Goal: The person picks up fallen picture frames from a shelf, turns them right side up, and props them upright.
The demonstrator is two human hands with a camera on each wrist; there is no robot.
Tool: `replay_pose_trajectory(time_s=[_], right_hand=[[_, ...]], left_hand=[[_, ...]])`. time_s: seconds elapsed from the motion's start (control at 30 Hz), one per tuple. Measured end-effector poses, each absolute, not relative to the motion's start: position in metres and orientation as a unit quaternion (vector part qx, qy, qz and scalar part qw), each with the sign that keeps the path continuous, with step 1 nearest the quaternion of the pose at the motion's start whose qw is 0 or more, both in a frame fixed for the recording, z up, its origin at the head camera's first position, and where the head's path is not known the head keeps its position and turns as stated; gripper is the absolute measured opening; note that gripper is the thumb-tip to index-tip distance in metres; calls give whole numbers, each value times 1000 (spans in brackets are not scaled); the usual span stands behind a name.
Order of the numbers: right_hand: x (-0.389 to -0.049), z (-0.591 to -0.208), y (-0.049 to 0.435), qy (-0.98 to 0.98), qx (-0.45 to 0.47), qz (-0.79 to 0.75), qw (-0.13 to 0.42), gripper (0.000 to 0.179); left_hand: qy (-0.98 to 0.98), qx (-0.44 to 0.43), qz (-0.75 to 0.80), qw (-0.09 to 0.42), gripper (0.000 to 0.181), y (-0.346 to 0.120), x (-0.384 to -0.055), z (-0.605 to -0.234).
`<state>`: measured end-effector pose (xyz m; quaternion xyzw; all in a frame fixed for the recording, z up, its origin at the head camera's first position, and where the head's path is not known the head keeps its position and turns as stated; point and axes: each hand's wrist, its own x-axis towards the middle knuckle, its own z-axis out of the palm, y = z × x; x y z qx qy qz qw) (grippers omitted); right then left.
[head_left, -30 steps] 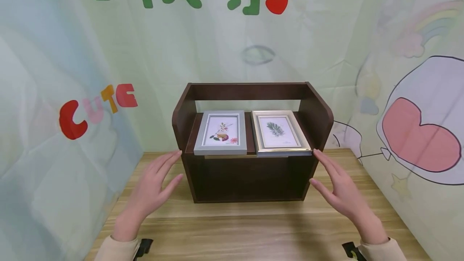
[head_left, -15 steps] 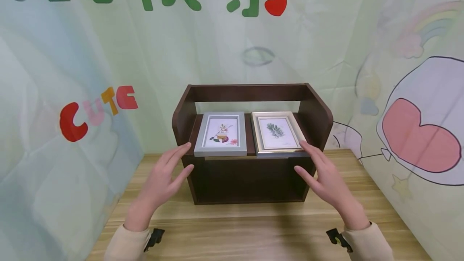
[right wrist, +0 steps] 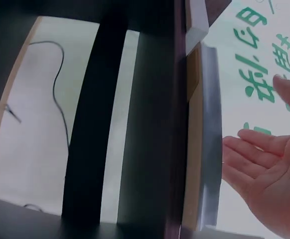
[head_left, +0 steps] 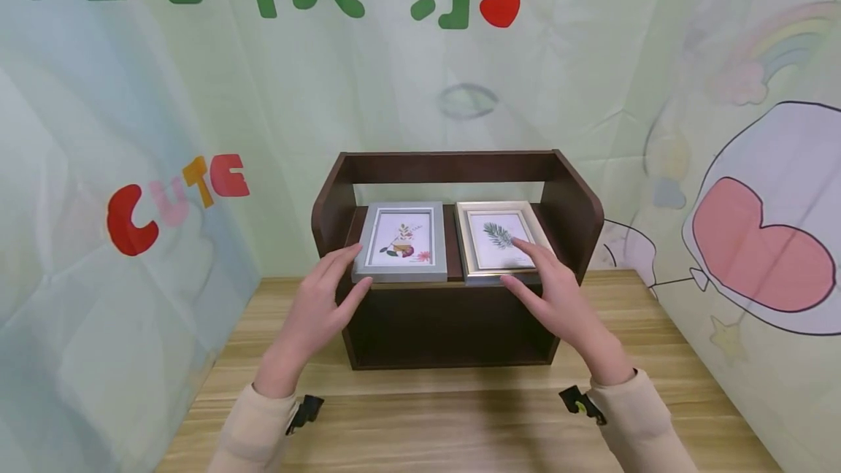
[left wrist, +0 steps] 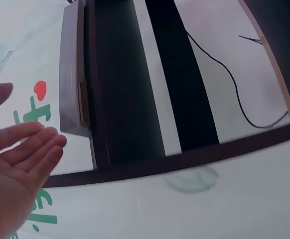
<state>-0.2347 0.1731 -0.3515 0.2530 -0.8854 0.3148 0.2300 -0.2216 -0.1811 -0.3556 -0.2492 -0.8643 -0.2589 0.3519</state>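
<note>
Two picture frames lie flat, side by side, on the upper shelf of a dark brown wooden rack [head_left: 453,327]. The left one is a grey picture frame [head_left: 401,277] around a flower print; its edge [left wrist: 71,64] shows in the left wrist view. On the right lies a gold picture frame [head_left: 463,239] with a leaf print. My left hand [head_left: 318,312] has its fingertips right at the grey frame's left edge, fingers extended. Over the gold frame's lower right part, my right hand [head_left: 558,298] reaches with straight fingers, overlapping the print. Neither hand grips anything.
The rack stands on a wood-grain table [head_left: 420,422], with raised sides and a back rail [head_left: 453,166]. Its lower compartment faces me. Printed cloth walls [head_left: 164,93] enclose the table at the back and both sides.
Both hands have moved inward from the rack's outer sides, the left to the grey picture frame's edge, the right over the gold picture frame. Both picture frames have stayed in place.
</note>
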Motion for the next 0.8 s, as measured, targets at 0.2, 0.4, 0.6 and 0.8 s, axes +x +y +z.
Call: replay_pose_trajectory(time_s=[0.2, 0.4, 0.6, 0.8], right_hand=[[-245, -340, 154, -886, 260, 312, 224, 60], [-255, -330, 134, -885, 254, 333, 203, 57], [-265, -321, 110, -878, 220, 390, 172, 54], [-273, -311, 90, -886, 190, 405, 124, 55]], left_hand=[[-872, -213, -288, 334, 51, -169, -227, -349], [-890, -152, -316, 292, 52, -160, -232, -341], [-898, -90, -353, 245, 52, -153, -239, -331], [-910, -43, -361, 199, 56, -148, -247, -325]])
